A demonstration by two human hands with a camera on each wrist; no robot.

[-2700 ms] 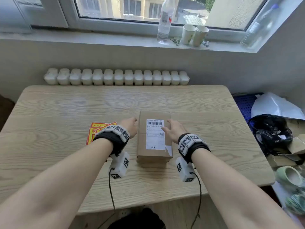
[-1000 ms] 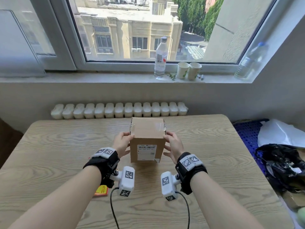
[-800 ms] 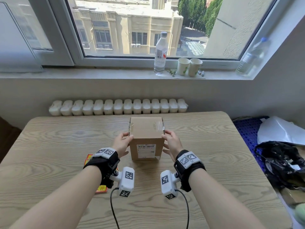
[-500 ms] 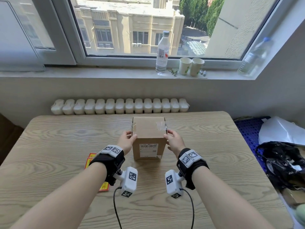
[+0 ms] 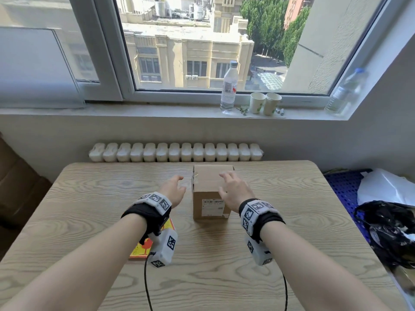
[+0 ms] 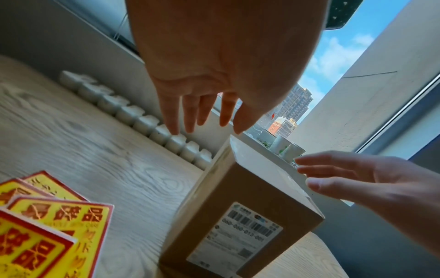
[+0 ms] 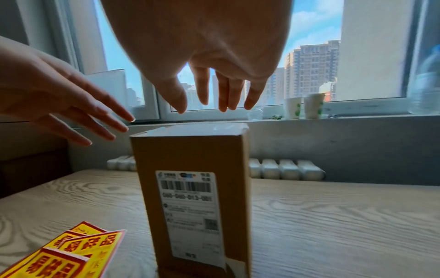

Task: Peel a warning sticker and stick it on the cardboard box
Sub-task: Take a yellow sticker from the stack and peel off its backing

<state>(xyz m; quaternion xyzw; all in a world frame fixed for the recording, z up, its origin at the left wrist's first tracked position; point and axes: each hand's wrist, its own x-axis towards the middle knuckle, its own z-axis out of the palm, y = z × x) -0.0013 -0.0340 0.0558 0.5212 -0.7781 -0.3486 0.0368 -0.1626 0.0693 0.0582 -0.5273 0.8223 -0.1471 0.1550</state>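
Upright, taped cardboard box (image 5: 211, 187) — contents unseen

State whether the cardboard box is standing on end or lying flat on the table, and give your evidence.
Standing on end. The cardboard box rises tall from the table, its shipping label on the vertical side facing the camera.

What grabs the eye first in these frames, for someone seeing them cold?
The cardboard box stands upright mid-table, its white shipping label facing the person. Both hands hover open beside its top without touching it: the left hand to its left, the right hand over its right edge. The bright yellow-and-red warning stickers lie fanned on the wooden table, left of the box and nearer the person.
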